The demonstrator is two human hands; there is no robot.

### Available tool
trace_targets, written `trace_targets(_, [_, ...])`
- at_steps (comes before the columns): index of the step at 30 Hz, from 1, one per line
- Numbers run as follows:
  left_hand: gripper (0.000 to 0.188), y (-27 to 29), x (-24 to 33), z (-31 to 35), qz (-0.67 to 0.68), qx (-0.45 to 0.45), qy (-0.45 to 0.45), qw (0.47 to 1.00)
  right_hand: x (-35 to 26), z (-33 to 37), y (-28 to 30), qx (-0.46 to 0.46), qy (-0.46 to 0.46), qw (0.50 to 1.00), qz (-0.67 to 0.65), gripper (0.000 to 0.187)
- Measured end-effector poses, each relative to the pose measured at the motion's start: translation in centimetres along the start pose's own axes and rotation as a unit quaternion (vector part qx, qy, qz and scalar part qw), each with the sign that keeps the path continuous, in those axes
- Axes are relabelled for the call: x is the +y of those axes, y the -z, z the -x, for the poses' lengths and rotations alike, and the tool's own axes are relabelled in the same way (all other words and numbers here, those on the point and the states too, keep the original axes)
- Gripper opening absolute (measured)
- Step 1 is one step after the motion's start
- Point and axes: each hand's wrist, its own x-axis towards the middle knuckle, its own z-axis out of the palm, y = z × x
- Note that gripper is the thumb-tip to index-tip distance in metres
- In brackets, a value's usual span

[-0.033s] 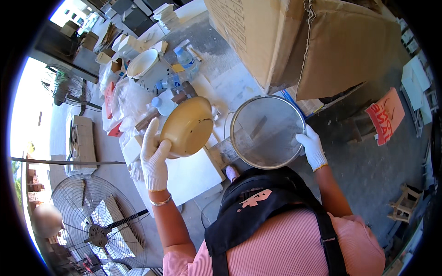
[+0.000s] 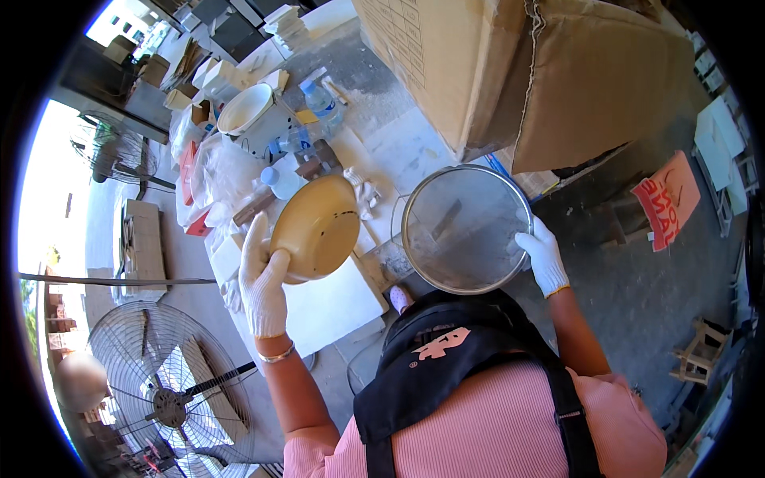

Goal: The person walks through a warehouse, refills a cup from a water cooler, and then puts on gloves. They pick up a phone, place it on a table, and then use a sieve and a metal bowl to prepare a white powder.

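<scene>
My left hand (image 2: 263, 287), in a white knit glove, grips the near-left rim of a tan bowl (image 2: 319, 231). The bowl is tilted, and dark specks show on its surface. My right hand (image 2: 543, 255), gloved in white too, holds the right edge of a round metal-rimmed sieve (image 2: 458, 247), thumb over the rim. Through its fine mesh a dark strip shows faintly. Bowl and sieve are apart, the bowl to the left. Just beyond the bowl's right edge lie crumpled white gloves (image 2: 363, 193) on the work table.
A large cardboard box (image 2: 606, 88) stands beyond the sieve. Plastic bottles (image 2: 320, 99), a white bucket (image 2: 245, 110) and plastic bags (image 2: 227, 171) crowd the table at far left. A big wire-caged fan (image 2: 169, 406) stands at lower left. A wooden stool (image 2: 701, 350) is at right.
My left hand has shifted the bowl slightly left and toward me, uncovering more of the crumpled white gloves. The sieve has moved a touch to the right.
</scene>
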Motion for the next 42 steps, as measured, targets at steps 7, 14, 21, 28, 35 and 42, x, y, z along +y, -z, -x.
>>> trace_targets(7, [0.059,3.9,-3.7,4.8,-0.070,0.033,0.035,0.996,-1.6,3.0,4.6,0.001,0.030,0.992,0.122,0.049])
trace_targets(14, [0.040,2.9,-6.8,6.3,-0.368,-0.017,-0.241,0.898,3.0,8.2,19.2,0.160,-0.099,0.783,0.593,0.025])
trace_targets(21, [0.035,5.6,-11.6,8.5,-0.442,-0.120,-0.285,0.842,3.8,12.6,18.6,0.169,-0.180,0.606,0.757,0.024])
trace_targets(28, [0.029,6.8,-14.4,7.8,-0.436,-0.149,-0.322,0.827,-2.2,15.7,8.5,0.161,-0.026,0.731,0.662,0.036])
trace_targets(35, [0.040,7.9,-15.0,8.3,-0.414,-0.133,-0.344,0.832,-4.5,17.3,5.6,0.159,0.006,0.949,0.271,0.044])
trace_targets(42, [0.057,11.7,-17.2,8.8,-0.238,0.064,-0.162,0.955,-5.0,17.4,-3.6,0.088,0.023,0.995,0.039,0.053])
